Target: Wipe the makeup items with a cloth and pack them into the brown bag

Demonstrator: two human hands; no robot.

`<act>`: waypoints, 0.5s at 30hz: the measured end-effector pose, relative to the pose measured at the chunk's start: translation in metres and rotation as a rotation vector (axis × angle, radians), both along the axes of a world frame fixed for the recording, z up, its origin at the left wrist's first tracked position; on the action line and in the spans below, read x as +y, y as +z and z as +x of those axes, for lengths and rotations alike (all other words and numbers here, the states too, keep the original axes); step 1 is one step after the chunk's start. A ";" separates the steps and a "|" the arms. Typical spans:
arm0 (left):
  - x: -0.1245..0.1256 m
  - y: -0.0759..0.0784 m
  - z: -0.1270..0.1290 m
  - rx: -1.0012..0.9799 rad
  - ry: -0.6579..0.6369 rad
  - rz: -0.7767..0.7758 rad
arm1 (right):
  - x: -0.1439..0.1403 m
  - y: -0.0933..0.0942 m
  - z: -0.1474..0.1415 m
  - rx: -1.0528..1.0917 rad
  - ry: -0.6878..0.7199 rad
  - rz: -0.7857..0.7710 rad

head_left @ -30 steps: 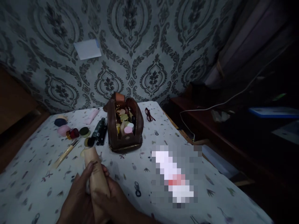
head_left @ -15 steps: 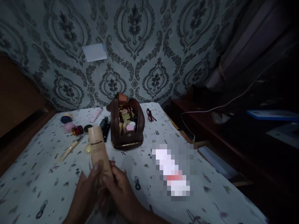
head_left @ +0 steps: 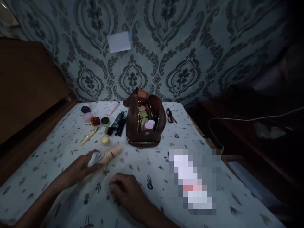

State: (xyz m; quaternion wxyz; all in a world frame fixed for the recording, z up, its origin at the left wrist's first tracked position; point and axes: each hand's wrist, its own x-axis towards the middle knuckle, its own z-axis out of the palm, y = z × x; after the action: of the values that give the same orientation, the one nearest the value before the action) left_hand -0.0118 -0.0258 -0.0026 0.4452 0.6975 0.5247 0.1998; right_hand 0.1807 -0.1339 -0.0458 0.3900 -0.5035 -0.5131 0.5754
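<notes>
My left hand (head_left: 89, 164) is closed around the lower end of a beige cosmetic tube (head_left: 110, 155), which lies low over the cloth with its far end pointing up and right. A whitish piece (head_left: 93, 159) shows between thumb and fingers; I cannot tell whether it is part of the tube. My right hand (head_left: 125, 188) rests apart from the tube, fingers curled in and slightly blurred, with nothing visible in them. Beyond the tube stand a round yellow pot (head_left: 105, 140) and an open brown cosmetic bag (head_left: 144, 139) full of small items.
Left of the bag lie a dark green bottle (head_left: 117, 121), a black tube (head_left: 120, 126), a brush (head_left: 89, 136), a red jar (head_left: 95, 121), a pink sponge (head_left: 87, 117) and a pink tube (head_left: 112, 108). Glasses (head_left: 170, 116) lie right of it. A pixelated patch (head_left: 190, 177) covers something on the patterned cloth.
The tube went from upright in both hands to tilted low in my left hand only. My right hand has let go of it. The view has shifted left.
</notes>
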 end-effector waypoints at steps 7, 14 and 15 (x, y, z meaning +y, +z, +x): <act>0.042 0.002 -0.040 0.312 -0.108 0.066 | 0.000 -0.008 0.001 0.058 0.009 -0.042; 0.091 0.029 0.002 0.437 -0.234 0.418 | 0.003 -0.013 0.000 0.090 -0.005 -0.094; 0.101 0.030 0.018 0.407 -0.243 0.474 | 0.003 -0.014 -0.001 0.092 -0.010 -0.097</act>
State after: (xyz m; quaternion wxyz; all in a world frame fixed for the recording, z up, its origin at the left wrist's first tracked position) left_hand 0.0064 0.0750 0.0278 0.1772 0.8648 0.4548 0.1182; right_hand 0.1799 -0.1305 -0.0599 0.3910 -0.4974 -0.4636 0.6203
